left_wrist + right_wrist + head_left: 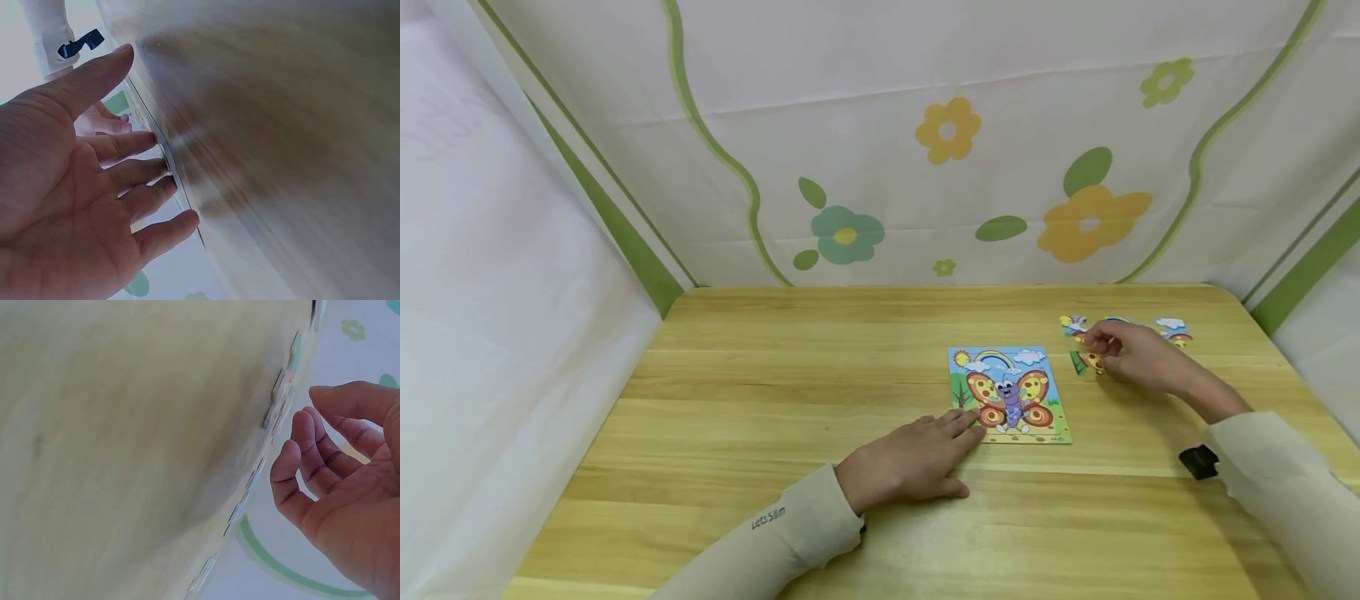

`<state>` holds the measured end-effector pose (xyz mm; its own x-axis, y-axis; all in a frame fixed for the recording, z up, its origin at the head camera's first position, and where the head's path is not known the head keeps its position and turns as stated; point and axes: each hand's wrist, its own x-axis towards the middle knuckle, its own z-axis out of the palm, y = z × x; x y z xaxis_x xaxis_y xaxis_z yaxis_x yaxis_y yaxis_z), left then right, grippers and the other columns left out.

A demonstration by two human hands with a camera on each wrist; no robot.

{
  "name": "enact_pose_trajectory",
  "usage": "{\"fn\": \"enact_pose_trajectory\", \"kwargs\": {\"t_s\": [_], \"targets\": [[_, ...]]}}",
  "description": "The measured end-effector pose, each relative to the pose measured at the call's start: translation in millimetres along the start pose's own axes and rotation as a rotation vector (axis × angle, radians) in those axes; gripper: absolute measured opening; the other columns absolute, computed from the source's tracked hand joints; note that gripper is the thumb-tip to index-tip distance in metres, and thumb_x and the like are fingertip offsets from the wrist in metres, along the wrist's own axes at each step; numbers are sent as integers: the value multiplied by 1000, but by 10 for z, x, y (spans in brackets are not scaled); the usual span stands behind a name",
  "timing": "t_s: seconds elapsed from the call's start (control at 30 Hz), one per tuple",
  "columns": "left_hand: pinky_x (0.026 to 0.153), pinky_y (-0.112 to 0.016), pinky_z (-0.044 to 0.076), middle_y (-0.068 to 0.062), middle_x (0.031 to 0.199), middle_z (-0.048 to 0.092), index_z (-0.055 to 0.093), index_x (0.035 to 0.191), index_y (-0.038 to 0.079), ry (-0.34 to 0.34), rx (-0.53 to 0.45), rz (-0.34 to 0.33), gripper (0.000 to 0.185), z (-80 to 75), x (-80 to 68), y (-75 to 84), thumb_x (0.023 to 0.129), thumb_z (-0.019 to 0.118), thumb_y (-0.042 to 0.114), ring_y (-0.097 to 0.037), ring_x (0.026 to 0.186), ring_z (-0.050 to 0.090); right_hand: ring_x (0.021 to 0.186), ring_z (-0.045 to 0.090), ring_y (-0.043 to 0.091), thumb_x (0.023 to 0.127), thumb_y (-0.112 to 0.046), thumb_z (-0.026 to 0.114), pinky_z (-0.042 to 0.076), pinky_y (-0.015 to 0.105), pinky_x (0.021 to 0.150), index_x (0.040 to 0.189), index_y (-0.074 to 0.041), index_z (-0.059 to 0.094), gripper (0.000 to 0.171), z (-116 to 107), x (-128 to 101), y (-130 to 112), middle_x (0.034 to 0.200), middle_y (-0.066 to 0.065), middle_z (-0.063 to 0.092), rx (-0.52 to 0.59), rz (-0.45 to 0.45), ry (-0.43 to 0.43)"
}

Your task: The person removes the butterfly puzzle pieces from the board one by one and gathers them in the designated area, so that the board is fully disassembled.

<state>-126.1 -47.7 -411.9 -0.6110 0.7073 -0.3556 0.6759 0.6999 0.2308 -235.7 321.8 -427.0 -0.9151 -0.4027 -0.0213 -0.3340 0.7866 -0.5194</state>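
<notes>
A square butterfly puzzle board (1033, 357) lies flat on the wooden table. My left hand (917, 460) rests palm down at its lower left corner, fingertips over the edge; its fingers look almost straight in the left wrist view. To the right of the board, my right hand (1138, 357) hovers over loose puzzle pieces, thumb and fingers loosely bent with a gap between them and nothing held. Around it lie a sun piece (1071, 322), a cloud piece (1172, 323), a green-edged piece (1078, 363) and a rainbow piece (1120, 319), partly hidden by the hand.
The wooden table (775, 375) reaches back to a white cloth wall (880, 150) printed with flowers. More cloth hangs along the left and right sides. A black clip-like object (1198, 461) sits at the right sleeve's cuff.
</notes>
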Motion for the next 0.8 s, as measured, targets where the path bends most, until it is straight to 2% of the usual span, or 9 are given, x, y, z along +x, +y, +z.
{"fn": "enact_pose_trajectory", "kwargs": {"t_s": [0.23, 0.5, 0.8], "targets": [[129, -41, 31, -2, 177, 18, 28, 168, 17, 9, 86, -7, 78, 14, 27, 45, 104, 60, 51, -19, 163, 20, 88, 59, 15, 94, 8, 65, 53, 25, 69, 116, 3, 67, 23, 31, 26, -118, 105, 13, 69, 55, -3, -22], [130, -38, 29, -2, 177, 15, 24, 168, 18, 24, 134, 47, 78, 31, 108, 120, 105, 57, 51, -18, 164, 16, 93, 61, 23, 93, 9, 66, 51, 25, 73, 115, 3, 67, 22, 104, 67, -244, 103, 11, 70, 51, -71, -11], [129, -36, 29, -2, 178, 14, 25, 168, 18, 16, 116, 53, 78, 18, 148, 137, 106, 57, 50, -19, 164, 16, 92, 58, 17, 92, 10, 68, 52, 28, 76, 117, 1, 68, 26, 172, 96, -441, 100, 7, 68, 45, -129, -7]]}}
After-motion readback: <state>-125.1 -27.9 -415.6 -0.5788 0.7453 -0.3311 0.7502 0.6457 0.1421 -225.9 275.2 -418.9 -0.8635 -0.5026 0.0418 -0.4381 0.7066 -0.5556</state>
